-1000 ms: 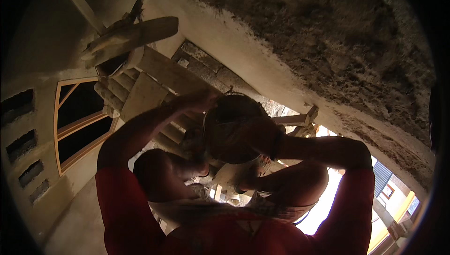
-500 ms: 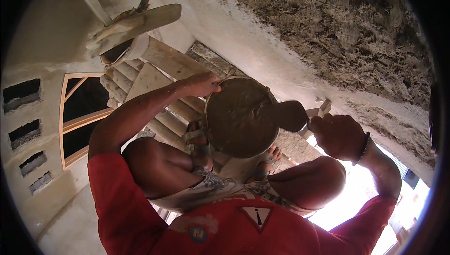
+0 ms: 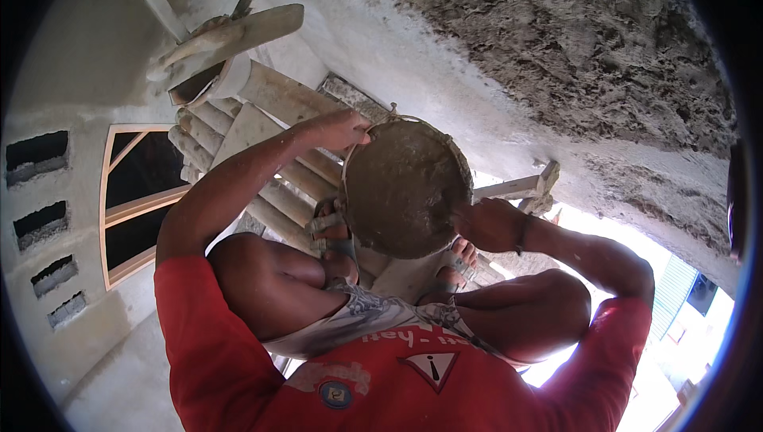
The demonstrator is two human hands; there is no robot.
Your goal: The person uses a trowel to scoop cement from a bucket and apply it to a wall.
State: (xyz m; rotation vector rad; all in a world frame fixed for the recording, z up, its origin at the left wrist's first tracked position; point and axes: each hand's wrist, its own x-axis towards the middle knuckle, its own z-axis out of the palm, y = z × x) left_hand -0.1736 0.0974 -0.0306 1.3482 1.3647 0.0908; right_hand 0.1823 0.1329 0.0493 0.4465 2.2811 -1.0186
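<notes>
Wet grey mortar (image 3: 405, 182) fills a round bucket (image 3: 347, 217) held between my knees. My left hand (image 3: 346, 130) grips the bucket's rim on the far left side, fingers closed over the edge. At the right rim, my right hand (image 3: 489, 224) is closed around the handle of a trowel. Its blade is hidden, sunk into the mortar near the right wall of the bucket.
Round poles and planks (image 3: 290, 213) form a platform under my sandalled feet (image 3: 334, 233). A long wooden float (image 3: 246, 38) lies at the upper left. Rough plaster covers the wall (image 3: 604, 50) at the right. An unglazed wooden window frame (image 3: 147, 201) stands left.
My right hand has moved left and slightly down to the bucket, and the trowel blade has gone from above the rim into the mortar. My left hand keeps its grip.
</notes>
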